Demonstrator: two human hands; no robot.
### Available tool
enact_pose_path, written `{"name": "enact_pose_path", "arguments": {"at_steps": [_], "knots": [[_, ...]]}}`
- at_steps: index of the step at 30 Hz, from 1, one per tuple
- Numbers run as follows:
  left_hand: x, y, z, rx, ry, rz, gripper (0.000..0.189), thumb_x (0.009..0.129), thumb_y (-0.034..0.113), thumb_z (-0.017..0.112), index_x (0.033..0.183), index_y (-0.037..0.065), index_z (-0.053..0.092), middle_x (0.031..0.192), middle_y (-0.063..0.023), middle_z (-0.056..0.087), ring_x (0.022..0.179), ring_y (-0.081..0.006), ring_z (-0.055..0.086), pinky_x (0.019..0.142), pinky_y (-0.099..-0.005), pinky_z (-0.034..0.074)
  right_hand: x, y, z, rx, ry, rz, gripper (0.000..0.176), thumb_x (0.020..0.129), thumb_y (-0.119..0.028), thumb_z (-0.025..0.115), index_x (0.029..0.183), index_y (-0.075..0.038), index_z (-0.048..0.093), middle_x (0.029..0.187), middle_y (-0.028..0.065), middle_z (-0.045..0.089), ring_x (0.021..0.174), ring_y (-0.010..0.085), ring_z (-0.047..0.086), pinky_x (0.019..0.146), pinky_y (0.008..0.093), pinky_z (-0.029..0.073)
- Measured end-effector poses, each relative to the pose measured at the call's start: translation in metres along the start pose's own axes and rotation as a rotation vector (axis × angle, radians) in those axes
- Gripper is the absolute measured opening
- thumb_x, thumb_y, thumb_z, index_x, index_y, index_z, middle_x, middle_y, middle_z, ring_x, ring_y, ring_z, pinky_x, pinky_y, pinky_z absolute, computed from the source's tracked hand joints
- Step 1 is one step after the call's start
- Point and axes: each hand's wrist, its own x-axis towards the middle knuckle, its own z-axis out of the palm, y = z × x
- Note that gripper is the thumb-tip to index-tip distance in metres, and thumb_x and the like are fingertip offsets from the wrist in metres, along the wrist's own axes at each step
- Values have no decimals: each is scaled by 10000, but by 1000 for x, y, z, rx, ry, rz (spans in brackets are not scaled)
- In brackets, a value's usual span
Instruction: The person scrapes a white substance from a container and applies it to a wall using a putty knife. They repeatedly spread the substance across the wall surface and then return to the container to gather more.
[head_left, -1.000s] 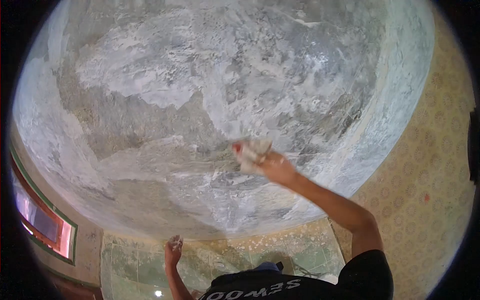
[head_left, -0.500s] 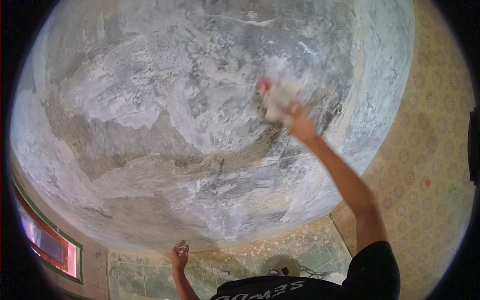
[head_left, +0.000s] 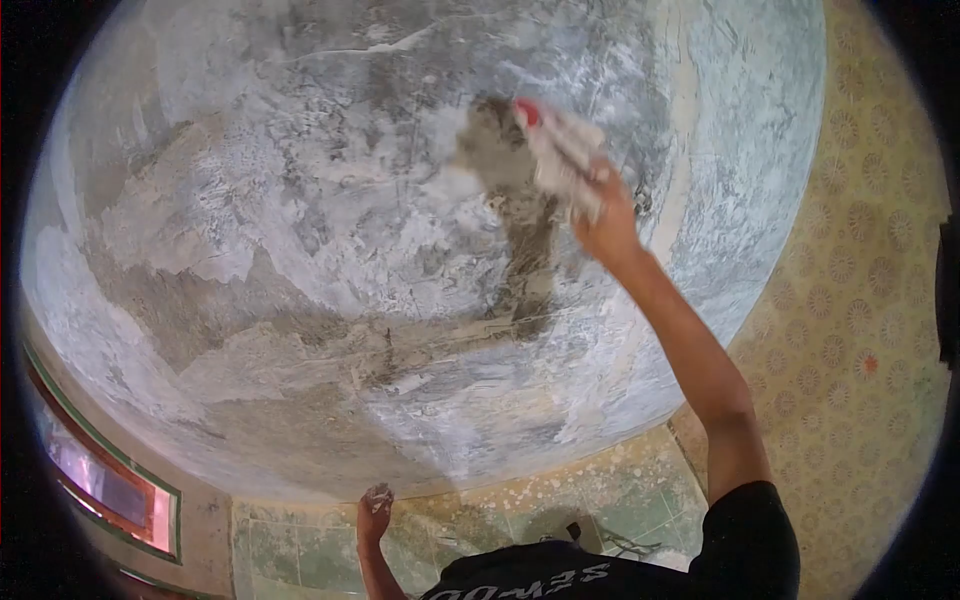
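My right hand (head_left: pixel 608 215) is raised against a wall (head_left: pixel 300 200) patched with grey and white plaster. Its fingers are closed on a crumpled whitish wad (head_left: pixel 565 150) with a red patch at its upper left end; motion blurs it, and I cannot tell its kind. A dark shadow falls on the plaster just left of the wad. Low near the foot of the wall, my left hand (head_left: pixel 375 512) has its fingers curled in, with whitish smears over them. Whatever it may hold is hidden.
Green floor tiles (head_left: pixel 330 550) speckled with white run along the wall's base. To the right stands a yellowish wall (head_left: pixel 830 330) with round motifs. A red-framed window (head_left: pixel 110 490) is at the lower left. Small dark items (head_left: pixel 573 530) lie near my body.
My right hand has moved up with the whitish wad, and the shadow beside it shows farther left. My left hand has shifted slightly right in view. The view has turned a little.
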Motion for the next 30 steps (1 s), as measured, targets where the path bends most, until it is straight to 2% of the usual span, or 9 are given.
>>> {"name": "enact_pose_path", "arguments": {"at_steps": [3,6,8,9,10,11,13,21,30], "knots": [[-1,58,9,-51,0,-89,257,843,101,632,1087,22,621,1020,-111,660,946,-203,619,824,-315,473,4,11,6,181,26,222,363,721,-17,631,1073,-108,638,1174,197,535,1067,383,530,859,418,477],[-1,62,27,-27,60,2,257,839,87,631,1083,5,617,1008,-112,660,929,-195,621,809,-313,476,-66,2,47,-8,-125,-204,434,746,-155,681,1169,-133,587,1282,173,496,1102,384,510,941,461,424],[-2,61,41,-100,50,-49,261,839,74,626,1084,-13,611,1000,-115,661,925,-191,621,805,-308,479,-150,-24,79,-84,-445,-287,450,860,-183,569,1304,-221,505,1397,82,431,1130,306,510,971,470,416],[-6,59,47,-100,61,-58,261,839,74,626,1084,-13,611,1000,-115,661,925,-191,621,805,-308,479,-189,-46,90,328,-499,-66,828,715,84,563,1423,-264,313,1457,63,347,1237,284,472,885,446,512],[-10,56,55,-46,50,-16,262,838,73,623,1086,-13,611,998,-116,661,919,-189,622,804,-308,480,-206,-69,81,312,-1050,63,830,743,91,526,1445,-268,266,1510,45,239,1305,285,386,938,425,484],[-13,54,64,8,39,28,264,838,72,621,1088,-13,611,997,-116,661,912,-188,623,802,-308,481,-254,-83,92,59,-683,-268,818,774,96,485,1456,-281,233,1541,39,125,1370,274,268,993,397,446],[-26,33,90,-69,3,-12,268,846,77,618,1099,-11,608,1008,-118,660,915,-193,625,803,-308,482,-306,-104,80,450,-1149,49,761,818,94,433,1467,-237,210,1543,37,107,1394,240,203,1081,412,346],[-45,135,163,-873,-276,-466,417,949,320,493,1196,-9,557,1077,-140,638,928,-260,638,739,-342,515,-369,-138,38,724,-982,312,694,831,13,536,1433,-243,304,1426,75,368,1283,308,365,1061,461,312],[-29,226,192,-946,-286,-221,248,914,228,584,972,-13,593,843,-84,632,748,-179,615,658,-318,498,-380,-122,2,483,-866,318,529,773,-179,671,1280,-195,522,1325,205,424,1257,388,363,1044,575,231]]}}
